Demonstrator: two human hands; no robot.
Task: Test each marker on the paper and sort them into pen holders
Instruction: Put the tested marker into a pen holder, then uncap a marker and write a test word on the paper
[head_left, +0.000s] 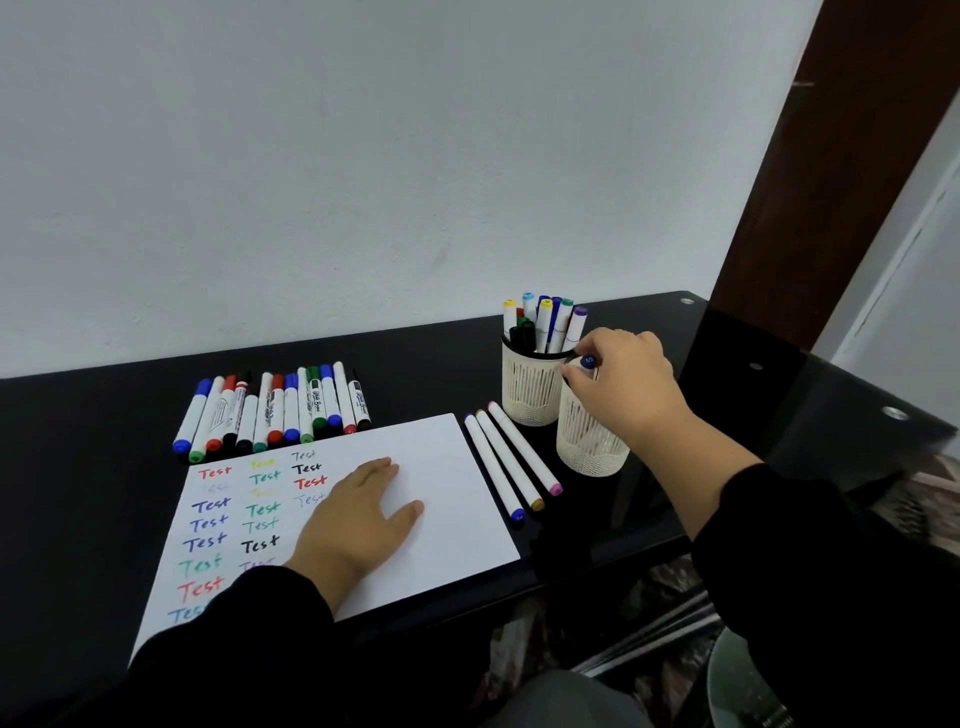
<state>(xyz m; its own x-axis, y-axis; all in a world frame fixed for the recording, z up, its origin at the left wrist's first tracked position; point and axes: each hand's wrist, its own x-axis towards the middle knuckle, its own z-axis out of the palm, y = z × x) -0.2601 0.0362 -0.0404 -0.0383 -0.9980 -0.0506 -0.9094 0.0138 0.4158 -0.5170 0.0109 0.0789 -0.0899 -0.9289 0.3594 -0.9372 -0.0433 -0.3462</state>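
A white paper (447, 483) lies on the black table, covered at its left with coloured "Test" words. My left hand (358, 519) rests flat on it, fingers apart. My right hand (623, 384) holds a dark blue-capped marker (588, 362) upright over the nearer cream mesh pen holder (587, 447). The farther holder (527, 395) is full of several coloured markers. Three slim white markers (511, 460) lie between the paper and the holders. A row of several whiteboard markers (275, 408) lies behind the paper.
The black glass table (93, 415) stands against a pale wall. Its right edge sits near a dark brown door frame (831, 156). A patterned floor and a stool top (737, 680) show below the table's front edge.
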